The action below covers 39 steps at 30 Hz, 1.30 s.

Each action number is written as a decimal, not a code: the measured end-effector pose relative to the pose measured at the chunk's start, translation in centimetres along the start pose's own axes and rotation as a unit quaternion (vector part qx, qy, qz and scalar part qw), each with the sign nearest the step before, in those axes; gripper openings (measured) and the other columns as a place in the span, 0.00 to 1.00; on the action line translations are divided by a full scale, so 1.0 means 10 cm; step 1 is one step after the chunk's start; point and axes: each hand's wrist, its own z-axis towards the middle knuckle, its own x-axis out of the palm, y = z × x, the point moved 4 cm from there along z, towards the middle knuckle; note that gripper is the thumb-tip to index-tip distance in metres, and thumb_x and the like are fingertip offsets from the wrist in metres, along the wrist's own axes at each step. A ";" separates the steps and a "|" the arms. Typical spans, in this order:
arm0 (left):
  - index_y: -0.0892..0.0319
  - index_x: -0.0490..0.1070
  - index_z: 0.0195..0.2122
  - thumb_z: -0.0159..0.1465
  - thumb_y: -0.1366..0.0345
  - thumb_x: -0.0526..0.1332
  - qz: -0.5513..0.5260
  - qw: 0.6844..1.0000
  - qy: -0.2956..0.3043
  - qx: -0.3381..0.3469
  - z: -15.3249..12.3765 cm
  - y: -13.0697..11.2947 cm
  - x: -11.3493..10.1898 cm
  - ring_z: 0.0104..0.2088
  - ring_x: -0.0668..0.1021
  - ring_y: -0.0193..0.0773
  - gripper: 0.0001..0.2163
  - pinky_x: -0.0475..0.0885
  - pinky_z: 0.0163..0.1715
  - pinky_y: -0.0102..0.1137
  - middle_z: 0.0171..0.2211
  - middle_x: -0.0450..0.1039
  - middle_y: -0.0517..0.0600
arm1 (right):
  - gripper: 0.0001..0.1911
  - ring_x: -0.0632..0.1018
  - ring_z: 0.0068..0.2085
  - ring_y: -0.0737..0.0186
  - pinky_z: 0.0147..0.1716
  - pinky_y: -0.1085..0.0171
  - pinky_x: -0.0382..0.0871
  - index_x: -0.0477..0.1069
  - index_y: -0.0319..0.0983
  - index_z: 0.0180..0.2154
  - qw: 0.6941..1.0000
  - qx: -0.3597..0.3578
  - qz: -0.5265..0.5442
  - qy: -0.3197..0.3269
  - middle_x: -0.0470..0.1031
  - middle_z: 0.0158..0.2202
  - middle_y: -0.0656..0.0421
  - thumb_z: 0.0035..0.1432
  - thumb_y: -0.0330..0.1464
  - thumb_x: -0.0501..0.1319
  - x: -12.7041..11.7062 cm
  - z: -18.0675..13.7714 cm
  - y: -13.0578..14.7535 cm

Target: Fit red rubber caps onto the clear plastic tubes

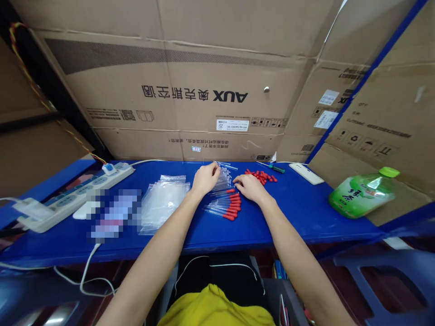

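Clear thin glass tubes lie in a loose row on the blue table, between my two hands. My left hand rests at their left ends, thumb and fingers drawn together; what they pinch is too small to make out. On the other side, my right hand has its fingers curled together at the tubes' right ends, and their contents are hidden. Nearer me lie several droppers, glass tubes with red rubber bulbs on their right ends. Loose red rubber bulbs are heaped just beyond my right hand.
Clear zip bags are stacked left of my left arm. Further left are a blurred-out phone-like object and a power strip. A screwdriver, a white flat object and a green bottle lie right. Cardboard walls the back.
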 end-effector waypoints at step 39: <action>0.53 0.83 0.39 0.64 0.58 0.67 -0.046 0.945 0.263 0.190 -0.17 -0.28 0.17 0.31 0.81 0.41 0.07 0.63 0.29 0.31 0.31 0.82 0.49 | 0.04 0.78 0.32 0.64 0.33 0.66 0.63 0.74 0.39 0.39 0.987 -0.027 0.154 -0.032 0.79 0.30 0.61 0.66 0.29 0.59 -0.07 -0.02 -0.10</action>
